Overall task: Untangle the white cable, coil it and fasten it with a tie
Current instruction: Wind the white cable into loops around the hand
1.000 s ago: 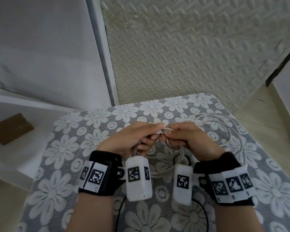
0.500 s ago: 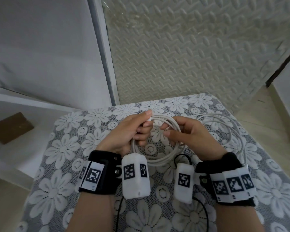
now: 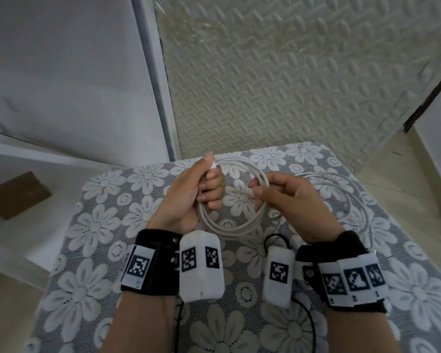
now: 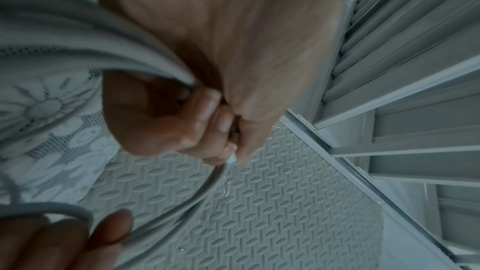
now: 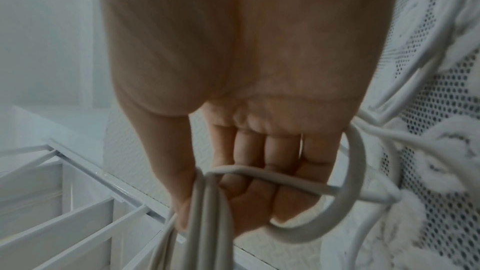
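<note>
Now white cable coil between left hand and right hand (both gripping).

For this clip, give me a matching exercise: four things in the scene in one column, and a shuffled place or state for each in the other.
Things:
1. left hand
2. right hand
3. loose cable
4. brown block

Places or states:
A. lies on the floral cloth, to the right of the hands
B. grips the left side of the coil, cable end pinched at the thumb
C. lies on the white ledge left of the table
D. holds the right side of the coil, strands across its fingers

Pairs: 1-B, 2-D, 3-A, 4-C
</note>
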A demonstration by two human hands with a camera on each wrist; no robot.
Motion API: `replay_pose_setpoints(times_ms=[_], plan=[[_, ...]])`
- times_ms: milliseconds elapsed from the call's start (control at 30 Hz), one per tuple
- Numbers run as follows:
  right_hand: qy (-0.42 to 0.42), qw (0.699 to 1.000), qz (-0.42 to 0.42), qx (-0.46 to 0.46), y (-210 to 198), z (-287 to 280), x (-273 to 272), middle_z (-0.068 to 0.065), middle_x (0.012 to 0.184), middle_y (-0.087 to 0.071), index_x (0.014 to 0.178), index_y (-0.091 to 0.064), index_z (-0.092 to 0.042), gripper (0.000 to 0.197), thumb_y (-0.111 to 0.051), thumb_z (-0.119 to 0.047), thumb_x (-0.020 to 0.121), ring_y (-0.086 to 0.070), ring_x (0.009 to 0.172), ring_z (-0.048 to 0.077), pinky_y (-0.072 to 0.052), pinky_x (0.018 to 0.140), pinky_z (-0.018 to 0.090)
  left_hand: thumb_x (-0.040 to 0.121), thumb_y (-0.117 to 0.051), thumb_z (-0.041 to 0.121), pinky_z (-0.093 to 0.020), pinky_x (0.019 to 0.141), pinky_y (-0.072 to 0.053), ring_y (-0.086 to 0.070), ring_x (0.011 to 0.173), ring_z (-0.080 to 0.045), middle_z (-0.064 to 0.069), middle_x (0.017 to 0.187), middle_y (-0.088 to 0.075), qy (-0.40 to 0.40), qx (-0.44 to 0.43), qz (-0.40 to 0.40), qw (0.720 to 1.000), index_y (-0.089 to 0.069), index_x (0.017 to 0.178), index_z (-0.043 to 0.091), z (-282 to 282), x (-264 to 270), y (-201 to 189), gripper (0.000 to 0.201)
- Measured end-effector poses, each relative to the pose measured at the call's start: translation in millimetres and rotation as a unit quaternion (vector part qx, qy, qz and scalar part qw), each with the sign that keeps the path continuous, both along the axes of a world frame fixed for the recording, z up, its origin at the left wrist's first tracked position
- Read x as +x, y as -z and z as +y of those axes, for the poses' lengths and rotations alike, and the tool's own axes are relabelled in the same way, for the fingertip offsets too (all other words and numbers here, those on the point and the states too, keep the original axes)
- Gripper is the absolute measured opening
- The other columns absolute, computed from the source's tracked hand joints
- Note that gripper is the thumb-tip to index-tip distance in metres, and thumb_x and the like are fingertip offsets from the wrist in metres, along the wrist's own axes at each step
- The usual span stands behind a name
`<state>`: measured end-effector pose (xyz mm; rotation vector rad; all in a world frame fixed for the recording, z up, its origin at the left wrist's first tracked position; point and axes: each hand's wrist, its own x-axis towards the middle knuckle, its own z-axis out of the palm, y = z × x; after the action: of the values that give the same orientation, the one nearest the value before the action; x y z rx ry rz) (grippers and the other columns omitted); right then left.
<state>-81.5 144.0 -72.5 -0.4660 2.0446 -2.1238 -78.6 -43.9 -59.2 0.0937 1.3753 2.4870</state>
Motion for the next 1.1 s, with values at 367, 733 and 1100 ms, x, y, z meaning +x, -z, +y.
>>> replay_pose_setpoints(times_ms=[367,733,1100], plan=[[0.053,0.994,-0.006,-0.1,0.1,1.2,-4.1,0.0,0.06,-0.059,0.094,-0.067,-0.002,0.027,-0.061,-0.023,0.078,-0.055,0.055,0.013,-0.047,0.057,0.024,0.093,-0.039,0.04,-0.013,0.032,-0.018,-0.022,0.033,0.001,0.011,0.047,-0.027,0.019,0.06,0.001,0.998,-0.036,0.064,0.018,-0.1,-3.9,2.9,0.037],[0.073,0.994,0.04,-0.067,2.4,1.0,-5.9,0.004,0.061,-0.056,0.086,-0.064,0.011,0.031,-0.06,-0.02,0.083,-0.049,0.053,0.013,-0.046,0.058,0.025,0.086,-0.05,0.036,-0.017,0.038,-0.03,-0.027,0.038,-0.004,0.008,0.046,-0.03,0.044,0.021,-0.004,0.999,-0.046,0.06,0.015,-9.2,-2.9,8.0,0.034],[0.001,0.997,0.056,0.059,1.5,-4.4,-1.5,-0.005,0.054,-0.057,0.085,-0.072,-0.016,0.018,-0.06,-0.003,0.088,-0.046,0.046,0.005,-0.041,0.048,0.015,0.089,-0.051,0.042,-0.013,0.033,-0.017,-0.022,0.032,-0.002,0.006,0.046,-0.03,0.115,-0.171,0.031,0.978,-0.066,0.077,0.009,-3.6,0.0,12.6,0.038]])
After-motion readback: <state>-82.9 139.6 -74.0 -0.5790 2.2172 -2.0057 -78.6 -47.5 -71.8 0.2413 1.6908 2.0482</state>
